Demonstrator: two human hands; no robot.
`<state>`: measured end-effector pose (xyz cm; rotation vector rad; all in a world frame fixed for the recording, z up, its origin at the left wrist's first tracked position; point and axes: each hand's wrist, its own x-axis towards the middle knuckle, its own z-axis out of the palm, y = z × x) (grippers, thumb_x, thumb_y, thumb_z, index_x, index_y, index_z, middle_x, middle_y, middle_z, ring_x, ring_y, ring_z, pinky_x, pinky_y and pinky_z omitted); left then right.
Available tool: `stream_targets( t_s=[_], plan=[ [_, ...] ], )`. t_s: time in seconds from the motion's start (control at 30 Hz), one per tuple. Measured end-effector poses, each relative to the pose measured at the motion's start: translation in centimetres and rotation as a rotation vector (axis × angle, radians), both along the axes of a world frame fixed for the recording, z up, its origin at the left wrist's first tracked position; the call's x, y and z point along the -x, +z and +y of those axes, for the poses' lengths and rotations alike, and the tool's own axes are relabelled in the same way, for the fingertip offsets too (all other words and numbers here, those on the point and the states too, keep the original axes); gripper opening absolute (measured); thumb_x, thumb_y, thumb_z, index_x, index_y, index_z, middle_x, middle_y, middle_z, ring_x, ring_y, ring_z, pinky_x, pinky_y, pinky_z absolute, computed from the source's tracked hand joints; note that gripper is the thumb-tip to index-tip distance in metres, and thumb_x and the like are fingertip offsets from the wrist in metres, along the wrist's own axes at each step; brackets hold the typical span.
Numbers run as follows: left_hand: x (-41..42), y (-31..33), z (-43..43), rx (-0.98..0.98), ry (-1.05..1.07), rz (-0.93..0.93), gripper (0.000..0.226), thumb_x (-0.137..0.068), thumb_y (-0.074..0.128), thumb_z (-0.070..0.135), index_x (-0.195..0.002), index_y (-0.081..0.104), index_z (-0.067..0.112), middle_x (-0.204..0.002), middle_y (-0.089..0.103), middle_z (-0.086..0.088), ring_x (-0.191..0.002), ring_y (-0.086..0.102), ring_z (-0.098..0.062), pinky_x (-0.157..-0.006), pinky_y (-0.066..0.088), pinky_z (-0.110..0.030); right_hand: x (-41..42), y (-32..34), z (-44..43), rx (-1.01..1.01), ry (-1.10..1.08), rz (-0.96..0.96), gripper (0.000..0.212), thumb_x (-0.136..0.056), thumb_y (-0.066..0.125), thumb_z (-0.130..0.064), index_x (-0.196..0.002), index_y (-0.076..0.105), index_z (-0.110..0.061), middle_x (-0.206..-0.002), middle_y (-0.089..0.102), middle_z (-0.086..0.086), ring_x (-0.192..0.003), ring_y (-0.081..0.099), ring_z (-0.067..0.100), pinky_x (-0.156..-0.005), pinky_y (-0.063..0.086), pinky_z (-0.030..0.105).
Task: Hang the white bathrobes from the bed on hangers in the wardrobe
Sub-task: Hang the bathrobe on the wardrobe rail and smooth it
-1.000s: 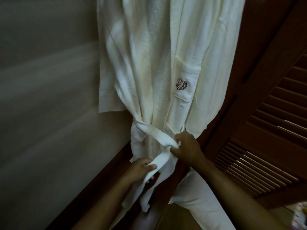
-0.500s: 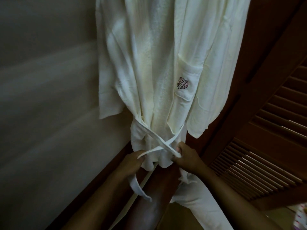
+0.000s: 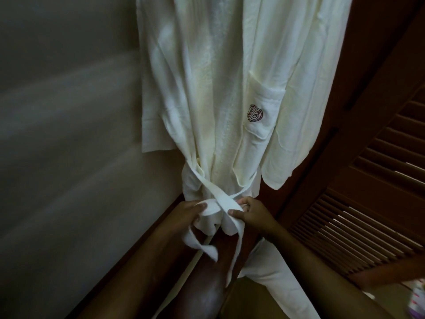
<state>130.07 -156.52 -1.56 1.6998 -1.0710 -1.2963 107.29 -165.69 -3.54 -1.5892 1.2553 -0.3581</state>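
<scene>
Hanging against a grey wall [image 3: 69,134], the robe [image 3: 230,88] fills the top middle of the view, its upper part cut off by the top edge. Its belt [image 3: 221,199] wraps the waist and crosses in front, level with both hands. The left hand [image 3: 186,212] grips 1 strand of the belt, thumb on top and fingers curled under it. That strand's loose end drops below the hand and twists. The right hand [image 3: 255,214] pinches the other strand between thumb and curled fingers, and a narrow tail falls from there toward the floor. The 2 hands sit close together, with the crossing between them.

On the robe's front, a pocket [image 3: 264,132] carries a dark red logo [image 3: 255,113] of nested wavy rings. A sleeve hangs down on each side of the body.

To the right stands a brown louvred door [image 3: 368,203], its slats slanting across the corner. More white cloth [image 3: 276,272] shows below the right forearm; whether it belongs to this robe or to another cannot be told. Glossy brown wood [image 3: 202,295] shows between the 2 forearms.
</scene>
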Motion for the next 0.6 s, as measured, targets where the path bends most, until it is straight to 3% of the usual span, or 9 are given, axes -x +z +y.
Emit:
stream_targets(
  t_s=[0.13,0.2,0.27,0.3,0.37,0.43,0.47,0.53,0.6],
  plan=[
    [-0.8,-0.3,0.4,-0.015,-0.054,-0.021,0.017,-0.098,0.063,0.011,-0.088,0.077,0.013,-0.075,0.075,0.000,-0.074,0.070,-0.015,-0.077,0.057,-0.043,-1.4,0.0,-0.1,-0.315,-0.076,-0.200,0.042,-0.087,0.080,-0.038,-0.113,0.071,-0.006,-0.108,0.075,0.016,-0.104,0.072,0.036,-0.097,0.056,0.055],
    [-1.4,-0.3,0.6,0.002,-0.156,-0.081,0.014,-0.093,0.064,0.007,-0.094,0.077,0.011,-0.079,0.075,-0.006,-0.073,0.069,-0.018,-0.077,0.055,-0.043,-2.0,0.3,-0.1,-0.472,-0.118,-0.324,0.045,-0.089,0.078,-0.037,-0.119,0.070,-0.005,-0.112,0.075,0.018,-0.107,0.071,0.036,-0.099,0.056,0.053],
    [-1.7,-0.5,0.9,-0.057,-0.200,-0.036,0.016,-0.088,0.065,0.012,-0.100,0.076,0.014,-0.085,0.076,-0.007,-0.073,0.067,-0.018,-0.073,0.054,-0.037,-2.5,0.8,-0.2,-0.497,-0.123,-0.371,0.041,-0.091,0.076,-0.033,-0.119,0.071,-0.004,-0.104,0.076,0.016,-0.095,0.074,0.029,-0.087,0.059,0.045],
    [-1.6,-0.6,1.0,-0.084,-0.198,0.013,0.015,-0.090,0.065,0.016,-0.102,0.075,0.014,-0.087,0.076,-0.007,-0.076,0.068,-0.017,-0.075,0.055,-0.038,-2.8,1.1,-0.2,-0.481,-0.116,-0.372,0.039,-0.092,0.075,-0.032,-0.119,0.071,-0.005,-0.096,0.077,0.012,-0.085,0.073,0.022,-0.078,0.058,0.039],
    [-1.1,-1.3,1.1,-0.178,-0.048,0.281,0.019,-0.100,0.061,0.025,-0.111,0.071,0.013,-0.099,0.074,-0.007,-0.093,0.070,-0.023,-0.092,0.058,-0.048,-3.1,1.6,-0.3,-0.458,-0.089,-0.384,0.034,-0.094,0.072,-0.028,-0.119,0.070,-0.005,-0.087,0.076,0.005,-0.075,0.071,0.015,-0.069,0.055,0.032],
    [-1.1,-1.7,1.0,-0.226,0.078,0.491,0.024,-0.105,0.056,0.030,-0.119,0.067,0.014,-0.113,0.072,-0.008,-0.108,0.068,-0.028,-0.102,0.054,-0.051,-3.3,2.0,-0.5,-0.439,-0.064,-0.369,0.032,-0.096,0.071,-0.027,-0.119,0.070,-0.005,-0.096,0.077,0.010,-0.083,0.073,0.019,-0.075,0.057,0.034],
    [-1.4,-2.0,0.8,-0.233,0.064,0.477,0.027,-0.104,0.057,0.029,-0.121,0.067,0.011,-0.114,0.072,-0.009,-0.108,0.070,-0.026,-0.098,0.057,-0.045,-3.2,2.0,-0.6,-0.384,-0.037,-0.310,0.033,-0.096,0.070,-0.029,-0.118,0.071,-0.004,-0.103,0.076,0.013,-0.091,0.073,0.024,-0.082,0.058,0.039],
    [-2.0,-1.8,0.3,-0.210,-0.071,0.232,0.029,-0.099,0.066,0.029,-0.116,0.073,0.007,-0.110,0.076,-0.008,-0.103,0.073,-0.020,-0.089,0.059,-0.035,-2.9,2.2,-0.8,-0.208,0.066,-0.076,0.035,-0.099,0.066,-0.033,-0.114,0.072,-0.002,-0.109,0.075,0.017,-0.101,0.071,0.029,-0.092,0.056,0.043],
    [-2.3,-1.8,-0.1,-0.131,-0.072,-0.037,0.019,-0.092,0.074,0.026,-0.100,0.074,0.008,-0.099,0.075,-0.006,-0.093,0.072,-0.017,-0.086,0.058,-0.038,-2.4,2.1,-1.1,-0.097,0.122,0.128,0.037,-0.098,0.066,-0.037,-0.108,0.075,-0.002,-0.104,0.075,0.014,-0.093,0.071,0.025,-0.086,0.056,0.038]
  ],
)
